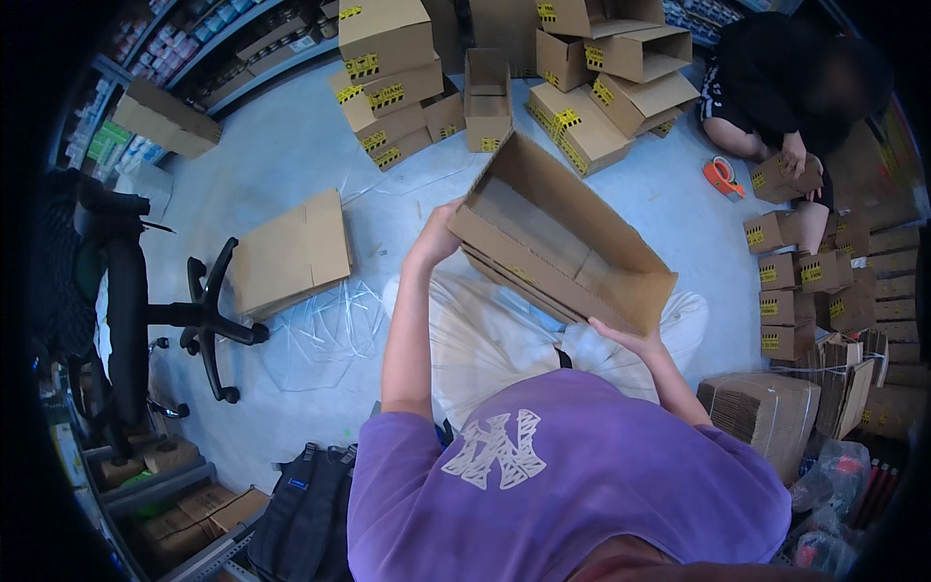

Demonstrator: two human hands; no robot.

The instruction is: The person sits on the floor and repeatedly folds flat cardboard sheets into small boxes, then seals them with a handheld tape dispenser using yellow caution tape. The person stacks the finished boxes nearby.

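Observation:
A long, open cardboard box (pixel 606 233) is tilted above my crossed legs, its hollow inside facing up toward me. My left hand (pixel 440 236) grips its left end, the fingers mostly hidden behind the cardboard. At the near right corner, my right hand (pixel 628 339) holds the lower edge, palm against the box. Yellow-and-black tape shows faintly along the near side. On the floor to my left lies a stack of flattened cardboard (pixel 296 252).
Taped boxes (pixel 388 92) and open boxes (pixel 630 82) stand ahead. At right, a co-worker (pixel 776 87) handles a small box (pixel 784 180) near an orange tape dispenser (pixel 722 177). A wheeled chair (pixel 208 320) and black backpack (pixel 303 514) are left; bundled cardboard (pixel 761 417) is right.

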